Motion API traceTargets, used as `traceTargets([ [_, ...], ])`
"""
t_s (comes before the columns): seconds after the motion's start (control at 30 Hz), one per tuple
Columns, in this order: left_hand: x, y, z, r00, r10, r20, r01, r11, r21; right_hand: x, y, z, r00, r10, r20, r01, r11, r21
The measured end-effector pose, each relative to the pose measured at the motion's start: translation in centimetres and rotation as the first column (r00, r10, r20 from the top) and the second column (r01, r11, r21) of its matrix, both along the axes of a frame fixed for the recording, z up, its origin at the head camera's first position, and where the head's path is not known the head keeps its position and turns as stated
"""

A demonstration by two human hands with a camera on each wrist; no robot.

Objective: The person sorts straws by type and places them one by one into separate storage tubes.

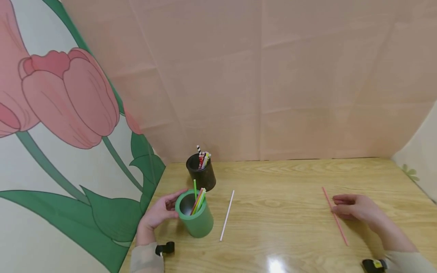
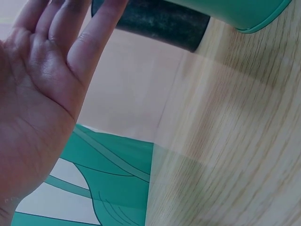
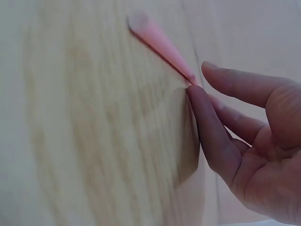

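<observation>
My left hand [image 1: 157,213] holds a green cup [image 1: 201,223] from its left side, thumb at the near side and fingers round the far side of the rim. Several plain coloured straws [image 1: 198,203] lean inside that cup. In the left wrist view the fingers stretch up toward the green cup [image 2: 235,12]. On the right, a pink straw [image 1: 339,225] lies on the table under the fingertips of my right hand [image 1: 358,208]. The right wrist view has thumb and forefinger parted at the pink straw [image 3: 162,44], one fingertip overlapping its far end.
Behind the green cup stands a black cup [image 1: 203,178] with several patterned straws [image 1: 203,160]. A white straw [image 1: 227,215] lies on the wooden table [image 1: 280,212], right of the green cup. A tulip-print wall [image 1: 68,94] borders the left, and a creased pinkish sheet [image 1: 273,83] the back.
</observation>
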State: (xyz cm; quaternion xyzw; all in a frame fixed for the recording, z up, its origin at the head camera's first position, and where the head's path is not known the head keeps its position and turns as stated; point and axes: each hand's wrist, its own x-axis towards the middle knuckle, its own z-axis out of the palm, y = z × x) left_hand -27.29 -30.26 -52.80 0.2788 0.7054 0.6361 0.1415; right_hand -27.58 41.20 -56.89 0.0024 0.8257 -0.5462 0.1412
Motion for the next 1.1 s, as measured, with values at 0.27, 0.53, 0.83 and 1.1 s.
traceTargets([
  [0.27,-0.2,0.2,0.1,1.000,0.006,-0.007,-0.006,1.000,-0.002,0.0,-0.2,0.0,1.000,-0.030,0.009,0.030,1.000,0.008],
  [0.53,-0.2,0.0,-0.2,1.000,-0.010,-0.012,0.010,1.000,0.002,-0.2,-1.0,0.2,0.997,-0.080,0.006,0.079,0.995,0.063],
  [0.83,0.1,0.0,0.0,1.000,-0.004,-0.012,0.004,1.000,0.010,-0.5,-1.5,0.3,0.996,-0.065,-0.065,0.079,0.964,0.253],
  [1.1,-0.1,0.1,-0.1,1.000,-0.014,-0.012,0.014,1.000,0.015,-0.7,-1.3,0.2,0.994,-0.046,-0.102,0.078,0.938,0.338],
])
